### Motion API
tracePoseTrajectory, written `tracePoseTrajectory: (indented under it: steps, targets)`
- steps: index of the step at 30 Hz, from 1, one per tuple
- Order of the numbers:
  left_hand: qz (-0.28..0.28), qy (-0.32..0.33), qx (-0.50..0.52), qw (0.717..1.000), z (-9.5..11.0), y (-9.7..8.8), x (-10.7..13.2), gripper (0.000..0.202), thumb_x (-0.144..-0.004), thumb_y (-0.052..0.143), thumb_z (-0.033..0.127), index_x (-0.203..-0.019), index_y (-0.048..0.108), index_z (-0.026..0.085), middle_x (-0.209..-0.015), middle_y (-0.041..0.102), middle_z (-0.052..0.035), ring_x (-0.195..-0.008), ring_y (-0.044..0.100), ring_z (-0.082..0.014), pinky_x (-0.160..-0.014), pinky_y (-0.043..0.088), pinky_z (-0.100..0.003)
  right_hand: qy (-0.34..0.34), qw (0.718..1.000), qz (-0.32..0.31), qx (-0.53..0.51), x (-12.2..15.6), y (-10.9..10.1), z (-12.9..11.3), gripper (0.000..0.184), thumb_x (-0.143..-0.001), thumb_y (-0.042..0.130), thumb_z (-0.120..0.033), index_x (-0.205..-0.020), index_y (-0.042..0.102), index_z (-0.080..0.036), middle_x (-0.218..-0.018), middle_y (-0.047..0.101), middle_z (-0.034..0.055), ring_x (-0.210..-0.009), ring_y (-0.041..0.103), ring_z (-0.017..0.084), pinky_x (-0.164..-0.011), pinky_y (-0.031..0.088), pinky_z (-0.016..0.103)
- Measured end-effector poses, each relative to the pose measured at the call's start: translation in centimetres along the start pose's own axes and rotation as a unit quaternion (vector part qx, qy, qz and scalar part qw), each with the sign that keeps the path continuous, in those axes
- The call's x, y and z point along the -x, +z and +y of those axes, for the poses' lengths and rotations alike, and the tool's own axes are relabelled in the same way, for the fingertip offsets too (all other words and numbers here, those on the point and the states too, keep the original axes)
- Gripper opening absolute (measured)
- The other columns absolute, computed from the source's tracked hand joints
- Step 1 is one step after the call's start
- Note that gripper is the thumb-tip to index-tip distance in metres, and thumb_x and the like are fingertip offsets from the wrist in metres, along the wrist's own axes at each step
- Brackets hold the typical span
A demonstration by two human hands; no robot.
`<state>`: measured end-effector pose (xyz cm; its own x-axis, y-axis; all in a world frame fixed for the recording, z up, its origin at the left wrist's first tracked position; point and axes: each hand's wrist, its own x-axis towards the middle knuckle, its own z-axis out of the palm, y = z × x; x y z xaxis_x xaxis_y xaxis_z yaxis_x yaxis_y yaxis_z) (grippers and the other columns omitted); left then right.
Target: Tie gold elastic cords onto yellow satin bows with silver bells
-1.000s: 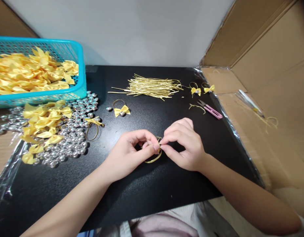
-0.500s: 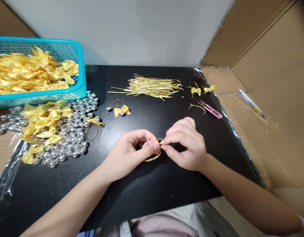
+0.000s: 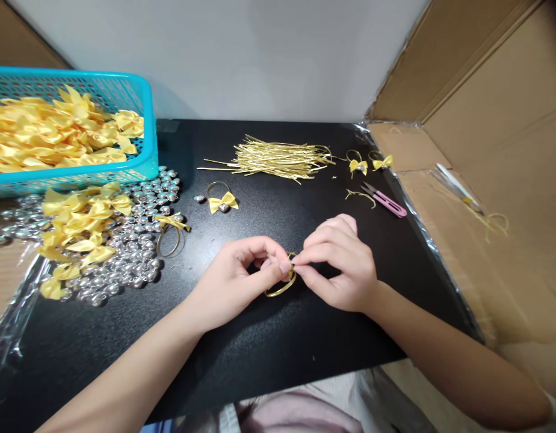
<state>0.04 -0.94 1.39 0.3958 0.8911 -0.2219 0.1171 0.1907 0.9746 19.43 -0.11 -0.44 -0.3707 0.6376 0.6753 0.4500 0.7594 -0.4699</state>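
Note:
My left hand and my right hand meet at the middle of the black table. Both pinch a thin gold cord loop that hangs in a curve below the fingertips. The fingertips touch each other over the cord's top, which they hide. A finished yellow bow with a bell lies a little farther back. A bundle of cut gold cords lies at the back of the table.
A turquoise basket full of yellow bows stands at the back left. Loose yellow bows lie on a heap of silver bells. Pink snips and two bows lie at the right, beside a cardboard box.
The gold loop under my fingertips has shifted and tightened slightly. Both hands stay in nearly the same place.

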Motion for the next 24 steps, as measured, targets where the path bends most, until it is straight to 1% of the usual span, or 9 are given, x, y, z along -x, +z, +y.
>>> tracePoseTrajectory:
  steps: [3,7,14,20,24]
  targets:
    - [0.001,0.002,-0.001,1.0,-0.01,-0.09,-0.01,0.014,-0.081,0.067,0.025,-0.072,0.066,0.015,-0.065,0.064,0.0001,-0.06,0.053,-0.0107,-0.057,0.041,-0.021,0.002,1.0,0.004,0.0,-0.07,0.03,-0.04,0.01,-0.086,0.064,-0.021,-0.076,0.066,-0.023,-0.071,0.067,-0.0027,-0.07,0.06,0.014,-0.079,0.037,0.038]
    - [-0.001,0.001,0.009,1.0,-0.09,-0.11,-0.02,0.014,-0.082,0.068,0.025,-0.073,0.066,0.015,-0.065,0.063,0.001,-0.06,0.052,-0.0095,-0.057,0.04,-0.02,0.0,1.0,0.008,-0.003,-0.11,0.06,-0.06,0.01,-0.085,0.065,-0.02,-0.076,0.067,-0.023,-0.071,0.067,-0.0023,-0.069,0.06,0.014,-0.079,0.037,0.038]
    - [-0.008,0.004,0.02,1.0,-0.14,-0.1,-0.11,0.013,-0.083,0.068,0.024,-0.073,0.066,0.015,-0.066,0.064,0.0016,-0.061,0.052,-0.0089,-0.058,0.04,-0.019,-0.001,1.0,0.004,0.0,-0.1,0.03,-0.12,0.01,-0.085,0.064,-0.02,-0.075,0.066,-0.023,-0.07,0.066,-0.0025,-0.069,0.06,0.014,-0.078,0.037,0.038]
    - [-0.008,0.004,0.034,0.999,-0.39,-0.35,-0.13,0.012,-0.085,0.067,0.021,-0.074,0.066,0.016,-0.067,0.064,0.0029,-0.061,0.053,-0.0078,-0.059,0.041,-0.018,-0.008,1.0,0.005,0.004,-0.07,0.01,-0.16,0.01,-0.082,0.065,-0.017,-0.073,0.063,-0.023,-0.071,0.066,-0.0028,-0.07,0.058,0.014,-0.079,0.036,0.039]
    - [-0.012,0.002,0.038,0.999,-0.34,-0.34,-0.04,0.011,-0.085,0.067,0.02,-0.074,0.066,0.016,-0.067,0.064,0.003,-0.062,0.054,-0.0079,-0.059,0.041,-0.018,0.0,1.0,0.019,-0.003,-0.14,-0.1,-0.16,0.008,-0.082,0.065,-0.017,-0.076,0.062,-0.021,-0.071,0.066,-0.0021,-0.07,0.059,0.014,-0.079,0.037,0.038]
